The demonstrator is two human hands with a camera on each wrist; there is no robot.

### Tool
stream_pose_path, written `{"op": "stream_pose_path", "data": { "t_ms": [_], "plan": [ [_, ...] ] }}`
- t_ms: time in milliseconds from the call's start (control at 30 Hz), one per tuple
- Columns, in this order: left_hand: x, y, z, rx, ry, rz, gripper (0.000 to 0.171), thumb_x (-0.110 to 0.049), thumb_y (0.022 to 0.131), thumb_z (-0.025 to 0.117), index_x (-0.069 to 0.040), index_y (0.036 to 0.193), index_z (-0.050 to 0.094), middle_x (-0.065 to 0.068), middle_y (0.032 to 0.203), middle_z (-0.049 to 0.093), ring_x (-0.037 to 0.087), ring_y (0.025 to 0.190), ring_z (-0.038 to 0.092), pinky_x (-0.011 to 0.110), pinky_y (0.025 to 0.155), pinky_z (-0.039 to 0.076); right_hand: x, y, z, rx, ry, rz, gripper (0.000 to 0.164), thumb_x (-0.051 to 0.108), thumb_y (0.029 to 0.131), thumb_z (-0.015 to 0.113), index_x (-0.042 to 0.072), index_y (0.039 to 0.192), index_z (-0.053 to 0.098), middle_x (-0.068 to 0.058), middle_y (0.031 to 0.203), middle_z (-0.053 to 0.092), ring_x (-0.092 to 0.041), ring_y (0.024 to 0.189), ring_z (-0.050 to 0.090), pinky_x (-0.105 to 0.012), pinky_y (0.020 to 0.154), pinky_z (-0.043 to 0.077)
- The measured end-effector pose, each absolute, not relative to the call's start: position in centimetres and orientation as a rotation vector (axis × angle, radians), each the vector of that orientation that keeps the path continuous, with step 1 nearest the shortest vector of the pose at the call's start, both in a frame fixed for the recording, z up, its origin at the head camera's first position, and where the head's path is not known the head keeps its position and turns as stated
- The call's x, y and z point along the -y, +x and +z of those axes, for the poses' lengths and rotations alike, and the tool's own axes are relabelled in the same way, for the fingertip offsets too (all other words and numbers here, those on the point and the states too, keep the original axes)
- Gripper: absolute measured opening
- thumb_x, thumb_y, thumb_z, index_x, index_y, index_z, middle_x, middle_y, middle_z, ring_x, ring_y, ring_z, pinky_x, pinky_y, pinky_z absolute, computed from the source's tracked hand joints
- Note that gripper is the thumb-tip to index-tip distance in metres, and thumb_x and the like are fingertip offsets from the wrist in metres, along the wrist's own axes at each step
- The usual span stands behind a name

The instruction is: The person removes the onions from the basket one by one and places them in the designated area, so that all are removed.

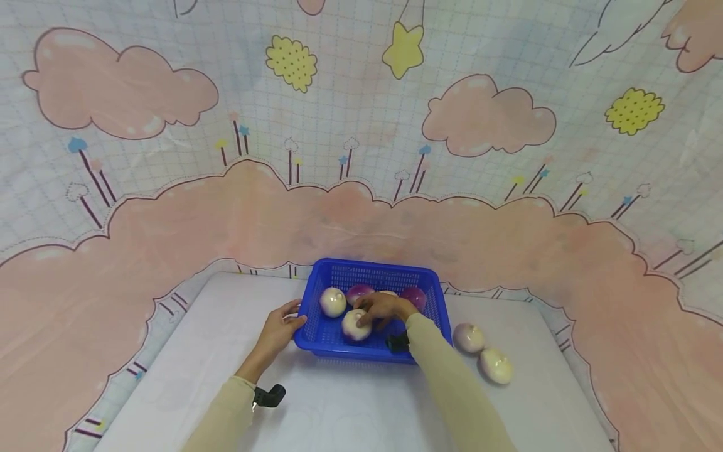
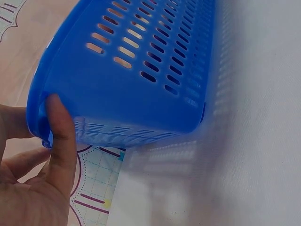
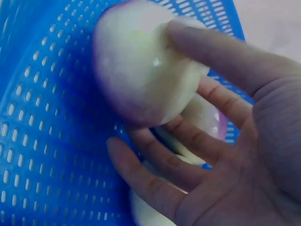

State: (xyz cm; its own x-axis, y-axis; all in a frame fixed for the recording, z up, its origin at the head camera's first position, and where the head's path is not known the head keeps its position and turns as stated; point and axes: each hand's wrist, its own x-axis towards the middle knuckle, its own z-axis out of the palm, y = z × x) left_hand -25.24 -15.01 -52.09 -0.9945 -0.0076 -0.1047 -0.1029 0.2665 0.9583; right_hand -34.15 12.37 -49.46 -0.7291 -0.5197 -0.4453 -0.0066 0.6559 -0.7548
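Note:
A blue plastic basket [image 1: 373, 356] with slotted walls holds several white-and-purple turnips. My left hand [image 1: 278, 326] grips its left rim, the thumb [image 2: 61, 127] on the outer wall and the other fingers around the edge. Inside the basket, my right hand [image 1: 384, 307] holds a turnip [image 3: 141, 66], thumb on its pale side and fingers curled under it. Another pale turnip [image 1: 332, 302] lies to the left of that one. Toward the back wall are two turnips showing purple, one [image 1: 359, 293] behind the held turnip and one [image 1: 414, 297] at the right. The right hand partly hides another pale one.
Two more turnips lie on the white table [image 1: 339, 408] right of the basket: one [image 1: 469, 338] near its wall, the other [image 1: 496, 366] closer to the front. A cloth [image 1: 361, 220] printed with clouds rises behind the table.

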Motion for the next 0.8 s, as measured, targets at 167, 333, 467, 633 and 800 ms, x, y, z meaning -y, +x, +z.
{"op": "stream_pose_path", "data": {
  "t_ms": [167,333,467,633,800],
  "plan": [
    [15.1,-25.4,-52.2,-2.424,-0.114,1.877,0.055,-0.010,0.096,0.059,-0.003,0.147,0.041,0.025,0.137,0.052,0.029,0.108,0.066,0.030,0.076,0.059,-12.5,-34.2,-48.9,-2.188,-0.424,-1.073,0.056,0.022,0.084,0.077,0.012,0.134,0.054,-0.015,0.139,0.054,-0.030,0.117,0.058,-0.049,0.084,0.058],
    [14.9,-25.4,-52.1,-2.431,-0.106,1.857,0.055,-0.011,0.097,0.058,-0.003,0.148,0.040,0.025,0.138,0.051,0.030,0.109,0.066,0.030,0.076,0.059,-12.6,-34.1,-48.3,-2.175,-0.450,-1.124,0.048,0.021,0.085,0.076,0.015,0.129,0.057,-0.014,0.135,0.054,-0.030,0.116,0.057,-0.052,0.088,0.056],
    [14.8,-25.5,-52.1,-2.434,-0.113,1.844,0.055,-0.011,0.097,0.058,-0.003,0.148,0.040,0.024,0.139,0.051,0.030,0.111,0.065,0.030,0.077,0.059,-12.8,-34.0,-47.7,-2.197,-0.489,-1.128,0.042,0.026,0.085,0.077,0.021,0.123,0.059,-0.010,0.133,0.054,-0.027,0.114,0.057,-0.050,0.088,0.056],
    [15.0,-25.5,-52.0,-2.440,-0.109,1.842,0.054,-0.011,0.097,0.057,-0.004,0.149,0.040,0.023,0.138,0.052,0.029,0.110,0.065,0.030,0.076,0.059,-12.9,-33.7,-46.4,-2.218,-0.533,-1.163,0.042,0.029,0.083,0.078,0.023,0.121,0.061,-0.009,0.130,0.055,-0.025,0.108,0.059,-0.048,0.087,0.057],
    [15.1,-25.4,-52.1,-2.421,-0.085,1.874,0.056,-0.009,0.096,0.058,-0.002,0.148,0.039,0.025,0.136,0.053,0.027,0.107,0.066,0.026,0.074,0.058,-13.2,-33.1,-45.2,-2.215,-0.535,-1.244,0.041,0.025,0.084,0.077,0.020,0.121,0.060,-0.013,0.132,0.055,-0.026,0.105,0.061,-0.053,0.089,0.056]
  ]
}}
